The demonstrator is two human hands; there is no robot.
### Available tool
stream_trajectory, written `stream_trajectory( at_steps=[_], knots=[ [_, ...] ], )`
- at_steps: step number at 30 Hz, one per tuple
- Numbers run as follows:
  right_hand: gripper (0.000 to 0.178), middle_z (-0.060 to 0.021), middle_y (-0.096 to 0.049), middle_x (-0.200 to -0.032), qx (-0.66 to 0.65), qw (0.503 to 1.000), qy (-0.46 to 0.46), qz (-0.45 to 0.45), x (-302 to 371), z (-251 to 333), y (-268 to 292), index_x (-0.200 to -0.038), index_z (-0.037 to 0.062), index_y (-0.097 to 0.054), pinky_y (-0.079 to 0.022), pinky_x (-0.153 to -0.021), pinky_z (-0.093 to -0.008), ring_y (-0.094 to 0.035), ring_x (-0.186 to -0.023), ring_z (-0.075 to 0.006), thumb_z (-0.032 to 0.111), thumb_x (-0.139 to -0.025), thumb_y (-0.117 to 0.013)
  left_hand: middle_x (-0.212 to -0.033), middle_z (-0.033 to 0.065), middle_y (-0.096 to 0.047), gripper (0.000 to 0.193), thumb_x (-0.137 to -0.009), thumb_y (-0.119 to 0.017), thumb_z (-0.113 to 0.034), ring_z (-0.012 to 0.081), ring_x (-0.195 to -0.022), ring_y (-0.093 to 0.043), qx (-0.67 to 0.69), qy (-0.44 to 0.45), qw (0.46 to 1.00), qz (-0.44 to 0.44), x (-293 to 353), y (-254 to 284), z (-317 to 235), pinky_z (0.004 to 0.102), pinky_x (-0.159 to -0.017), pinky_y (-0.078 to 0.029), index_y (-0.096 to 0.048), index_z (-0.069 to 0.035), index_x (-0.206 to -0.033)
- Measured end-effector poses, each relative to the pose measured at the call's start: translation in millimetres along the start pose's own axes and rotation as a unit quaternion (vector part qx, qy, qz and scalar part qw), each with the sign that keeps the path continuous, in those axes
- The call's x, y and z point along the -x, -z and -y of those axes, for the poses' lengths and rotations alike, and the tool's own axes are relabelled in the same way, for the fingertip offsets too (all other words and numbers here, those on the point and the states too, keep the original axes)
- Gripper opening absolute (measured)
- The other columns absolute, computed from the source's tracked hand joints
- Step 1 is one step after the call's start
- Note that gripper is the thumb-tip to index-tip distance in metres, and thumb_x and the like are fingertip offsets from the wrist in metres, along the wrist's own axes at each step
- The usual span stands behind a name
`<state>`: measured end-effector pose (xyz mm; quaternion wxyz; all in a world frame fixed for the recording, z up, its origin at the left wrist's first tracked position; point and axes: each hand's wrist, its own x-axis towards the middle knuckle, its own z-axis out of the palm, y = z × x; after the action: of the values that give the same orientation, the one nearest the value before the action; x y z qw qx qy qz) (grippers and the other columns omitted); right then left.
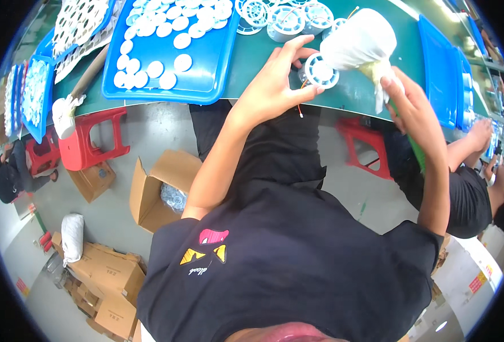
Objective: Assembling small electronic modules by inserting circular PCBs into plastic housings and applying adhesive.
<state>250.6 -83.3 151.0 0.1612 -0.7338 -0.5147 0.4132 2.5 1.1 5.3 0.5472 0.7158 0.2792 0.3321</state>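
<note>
Well, my left hand (pixel 272 82) is curled round a white slotted wheel (pixel 322 70), thumb at its lower edge and fingers at its far side, out at one o'clock over the green bench (pixel 252 68). My right hand (pixel 413 102) grips the bound neck of what looks like a mallet, its fat head (pixel 361 39) wrapped in white cloth. Head and wheel overlap from where I look, so I cannot tell whether they touch.

I judge this a tapping step. To do it well, I should sit the wheel flat, draw my left fingertips down off the rim, and land the padded face squarely with light, even taps; a slanted blow could crack the plastic spokes. The thin wire (pixel 300 109) dangling below my thumb wants clearing first, lest it get pinched. The other white housings (pixel 286 21), toward twelve o'clock, sit close enough to catch a wide swing.

As for writing, small pale script shows beneath the pink and yellow patches on my black shirt (pixel 275 251), at seven o'clock. Brown cartons (pixel 112 276) at eight bear dark printing, and a red notice (pixel 478 282) at four is too small to read.
</note>
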Motion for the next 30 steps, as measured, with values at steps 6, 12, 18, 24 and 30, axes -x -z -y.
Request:
stream_trajectory(
  at_steps=[6,12,18,24,30],
  knots=[
    [0.040,-0.0173,-0.076,-0.102,-0.020,0.986,0.114,-0.119,39,3,-35,-0.132,-0.0043,-0.061,-0.056,-0.080,-0.0340,-0.075,-0.092,-0.0216,0.024,-0.104,-0.065,-0.136,0.0120,-0.062,0.052,-0.099,-0.066,-0.002,0.0207,-0.117,-0.063,0.059,0.008,0.990,-0.126,26,16,2,0.0327,-0.106,-0.049,-0.049,-0.001,-0.148],
    [0.046,-0.0237,-0.073,-0.118,0.001,0.969,0.183,-0.167,29,-16,-136,-0.131,-0.0037,-0.064,-0.057,-0.091,-0.0403,-0.074,-0.107,-0.0382,0.016,-0.092,-0.080,-0.131,0.0182,-0.059,0.051,-0.094,-0.069,-0.001,0.0285,-0.117,-0.064,-0.116,-0.015,0.953,-0.278,1,6,12,0.0375,-0.095,-0.055,-0.054,-0.001,-0.143],
    [0.040,-0.0235,-0.074,-0.116,-0.009,0.959,0.049,-0.278,40,-54,-126,-0.131,-0.0044,-0.065,-0.056,-0.090,-0.0407,-0.074,-0.105,-0.0343,0.019,-0.099,-0.074,-0.140,0.0201,-0.056,0.080,-0.085,-0.085,-0.017,0.0323,-0.125,-0.058,-0.184,-0.041,0.946,-0.262,-21,-4,8,0.0418,-0.102,-0.050,-0.045,-0.003,-0.152],
    [0.040,-0.0234,-0.072,-0.116,0.136,0.906,0.045,-0.397,19,-99,-86,-0.134,0.0002,-0.065,-0.054,-0.091,-0.0442,-0.071,-0.103,-0.0372,0.021,-0.101,-0.072,-0.134,0.0235,-0.056,0.082,-0.082,-0.088,-0.022,0.0404,-0.125,-0.055,-0.299,-0.036,0.908,-0.291,-52,-8,15,0.0487,-0.109,-0.044,-0.046,-0.002,-0.150],
    [0.039,-0.0185,-0.064,-0.116,0.282,0.816,0.116,-0.491,-21,-90,-66,-0.134,0.0003,-0.064,-0.052,-0.088,-0.0446,-0.065,-0.100,-0.0349,0.013,-0.098,-0.072,-0.139,0.0203,-0.057,0.077,-0.083,-0.081,-0.006,0.0344,-0.129,-0.060,-0.185,-0.080,0.970,-0.132,-8,16,3,0.0421,-0.110,-0.048,-0.046,-0.006,-0.151]
  ],
)
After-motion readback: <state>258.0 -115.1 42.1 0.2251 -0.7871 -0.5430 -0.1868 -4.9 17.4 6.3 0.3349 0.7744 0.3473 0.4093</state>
